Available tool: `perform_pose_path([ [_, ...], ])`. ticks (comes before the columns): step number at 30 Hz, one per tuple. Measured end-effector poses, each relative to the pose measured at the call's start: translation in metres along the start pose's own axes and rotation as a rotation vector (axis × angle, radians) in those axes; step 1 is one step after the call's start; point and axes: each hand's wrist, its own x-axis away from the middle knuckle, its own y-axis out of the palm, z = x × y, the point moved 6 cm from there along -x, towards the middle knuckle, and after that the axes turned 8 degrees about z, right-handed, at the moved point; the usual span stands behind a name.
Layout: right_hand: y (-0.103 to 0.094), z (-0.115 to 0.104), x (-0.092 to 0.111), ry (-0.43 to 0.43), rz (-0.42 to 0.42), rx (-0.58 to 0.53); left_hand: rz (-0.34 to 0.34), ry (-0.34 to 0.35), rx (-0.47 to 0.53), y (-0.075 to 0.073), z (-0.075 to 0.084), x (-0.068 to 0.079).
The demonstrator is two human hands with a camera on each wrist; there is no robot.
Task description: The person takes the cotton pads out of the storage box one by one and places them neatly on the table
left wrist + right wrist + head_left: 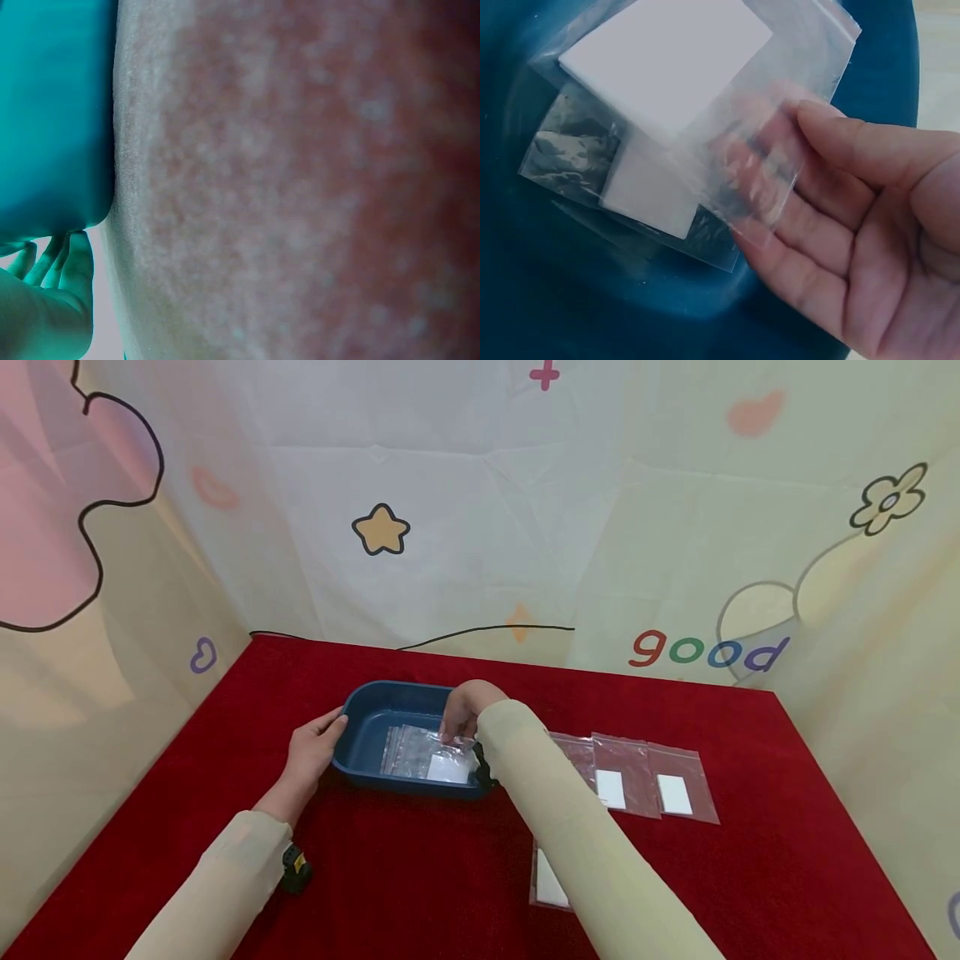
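My left hand [311,747] holds the left end of a blue plastic basin [351,774], its thumb at the rim. In the left wrist view, fingers [77,262] touch the basin's outer side [56,112]. My right hand [467,708] reaches into the basin. In the right wrist view it pinches the edge of a clear zip bag [821,45] between thumb and fingers. A white card [667,64] lies inside that bag. Beneath it in the basin is another clear bag [570,150] with a white card. More bags [408,747] overlap in the basin.
On the red tablecloth [397,868], right of the basin, several clear bags [686,760] with white cards lie in an overlapping row. Another bagged card [550,881] lies nearer, partly hidden by my right sleeve [592,835]. A printed curtain [465,527] stands behind the table.
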Motion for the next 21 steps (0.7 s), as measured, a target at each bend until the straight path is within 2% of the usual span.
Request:
perform_pose_path([
  [6,-0.0037,-0.0027,0.0025,-0.042,0.004,-0.023,-0.006,-0.007,0.009,0.0006,0.0006,0.0007],
  [13,-0.0031,-0.0054,0.0033,-0.093,-0.057,-0.048,-0.001,-0.004,0.004,0.0007,0.0004,0.0004],
  [21,-0.0064,-0.0056,0.007,-0.131,-0.076,-0.088,-0.002,0.004,0.003,0.0009,0.001,0.0012],
])
